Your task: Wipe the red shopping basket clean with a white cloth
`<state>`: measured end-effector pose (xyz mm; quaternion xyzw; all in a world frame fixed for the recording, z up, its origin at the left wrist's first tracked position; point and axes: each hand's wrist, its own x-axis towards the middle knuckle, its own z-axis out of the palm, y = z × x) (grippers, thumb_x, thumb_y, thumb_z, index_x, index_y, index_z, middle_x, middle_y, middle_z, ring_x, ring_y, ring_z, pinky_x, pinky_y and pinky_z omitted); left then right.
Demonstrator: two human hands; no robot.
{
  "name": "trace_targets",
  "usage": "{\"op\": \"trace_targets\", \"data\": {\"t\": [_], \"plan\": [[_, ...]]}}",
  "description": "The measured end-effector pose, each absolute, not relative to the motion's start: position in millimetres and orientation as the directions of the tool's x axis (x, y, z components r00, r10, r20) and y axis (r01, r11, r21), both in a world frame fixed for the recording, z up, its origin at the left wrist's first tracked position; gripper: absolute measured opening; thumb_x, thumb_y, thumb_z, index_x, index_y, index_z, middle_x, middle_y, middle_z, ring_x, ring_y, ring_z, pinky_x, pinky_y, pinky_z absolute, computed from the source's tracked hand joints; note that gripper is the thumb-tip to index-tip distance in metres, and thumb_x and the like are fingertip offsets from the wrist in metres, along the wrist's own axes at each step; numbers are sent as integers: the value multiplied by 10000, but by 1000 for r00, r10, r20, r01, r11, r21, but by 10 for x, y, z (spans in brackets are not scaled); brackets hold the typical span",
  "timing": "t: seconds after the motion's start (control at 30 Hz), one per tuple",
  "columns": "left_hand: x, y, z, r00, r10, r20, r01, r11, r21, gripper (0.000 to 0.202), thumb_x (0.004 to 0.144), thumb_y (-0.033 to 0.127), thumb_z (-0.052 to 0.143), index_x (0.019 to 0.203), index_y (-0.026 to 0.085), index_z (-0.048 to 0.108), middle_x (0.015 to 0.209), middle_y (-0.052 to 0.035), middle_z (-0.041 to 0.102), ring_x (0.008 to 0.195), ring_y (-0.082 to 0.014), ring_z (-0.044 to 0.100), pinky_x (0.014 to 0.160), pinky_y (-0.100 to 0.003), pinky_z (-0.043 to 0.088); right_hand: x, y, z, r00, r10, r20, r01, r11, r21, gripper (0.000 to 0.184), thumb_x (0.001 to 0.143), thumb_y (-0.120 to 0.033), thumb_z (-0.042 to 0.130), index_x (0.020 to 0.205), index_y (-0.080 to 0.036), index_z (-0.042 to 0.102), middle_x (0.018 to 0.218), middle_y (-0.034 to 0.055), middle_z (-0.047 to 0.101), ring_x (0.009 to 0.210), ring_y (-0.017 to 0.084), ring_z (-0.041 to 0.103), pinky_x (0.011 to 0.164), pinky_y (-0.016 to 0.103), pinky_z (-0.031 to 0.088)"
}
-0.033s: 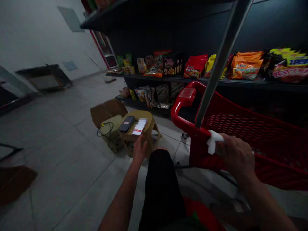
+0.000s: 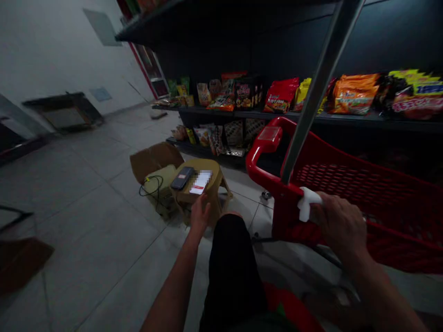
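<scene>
From the head camera, the left hand (image 2: pixel 200 214) is the nearer to a low tan plastic stool (image 2: pixel 214 177), its fingers (image 2: pixel 204 206) loosely spread and grasping nothing at the stool's near edge; whether they touch it cannot be told. On the stool lie a black rectangular phone (image 2: pixel 182 178), its long axis slanting away to the left of those fingers, and a pixelated white slip (image 2: pixel 200 182) just ahead of them. The right hand (image 2: pixel 341 226) is clenched on a folded white cloth (image 2: pixel 305 204) against the frame of a red plastic shopping trolley (image 2: pixel 266 159). Behind the stool, a brown cardboard box (image 2: pixel 152 159) holds a pale bag (image 2: pixel 162 177), with a black cable (image 2: pixel 151 185) looped over it; snack packets (image 2: pixel 281 95) line a dark shelf (image 2: pixel 277 116).
</scene>
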<state>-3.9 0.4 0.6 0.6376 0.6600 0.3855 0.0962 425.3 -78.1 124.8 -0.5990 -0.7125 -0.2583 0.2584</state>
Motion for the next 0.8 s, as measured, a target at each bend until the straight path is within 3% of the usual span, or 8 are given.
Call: {"op": "trace_targets", "data": {"t": [0.2, 0.33, 0.47, 0.63, 0.7, 0.8], "plan": [[-216, 47, 57, -238, 912, 335, 765, -36, 643, 498, 877, 315, 513, 1352, 171, 466, 1348, -132, 608, 1251, -269, 556, 1099, -450, 394, 4282, -767, 1221, -132, 745, 654, 989, 145, 34, 358, 1007, -421, 396, 1148, -161, 596, 912, 91, 667, 794, 230, 551, 744, 351, 346], [-209, 38, 116, -265, 917, 297, 750, 2, 661, 415, 858, 276, 534, 1262, 180, 538, 1250, -123, 652, 1145, -279, 601, 1040, -476, 437, 4275, -772, 1228, -118, 752, 648, 990, 138, 20, 367, 1008, -420, 385, 1150, -158, 598, 901, 100, 663, 799, 237, 558, 748, 355, 346], [36, -53, 217, -212, 935, 285, 715, -50, 697, 289, 868, 219, 510, 1148, 202, 578, 1189, -77, 676, 1024, -215, 642, 956, -404, 499, 4272, -775, 1238, -106, 759, 642, 992, 124, 18, 383, 1009, -429, 376, 1151, -155, 601, 891, 104, 661, 797, 241, 560, 750, 357, 349], [777, -317, 638, -55, 933, 356, 662, -233, 712, 237, 935, 248, 477, 1133, 216, 604, 1142, -62, 677, 1090, -183, 622, 983, -360, 486, 4296, -774, 1235, -105, 767, 634, 992, 122, 16, 385, 1009, -434, 372, 1159, -160, 597, 911, 98, 668, 807, 237, 563, 751, 354, 352], [1141, -452, 924, 137, 852, 505, 596, -478, 645, 246, 945, 235, 479, 1158, 209, 597, 1151, -79, 674, 1120, -191, 607, 1005, -387, 475, 4299, -775, 1240, -103, 770, 630, 993, 119, 17, 387, 1011, -432, 365, 1164, -161, 594, 924, 102, 669, 807, 238, 562, 750, 355, 351], [1638, -608, 1351, 388, 633, 670, 464, -762, 451, 340, 940, 211, 484, 1277, 214, 534, 1266, -75, 650, 1217, -167, 562, 1061, -383, 454, 4287, -774, 1259, -111, 770, 628, 992, 121, 27, 384, 1012, -425, 363, 1166, -159, 592, 919, 102, 663, 806, 239, 561, 749, 354, 348]]}}
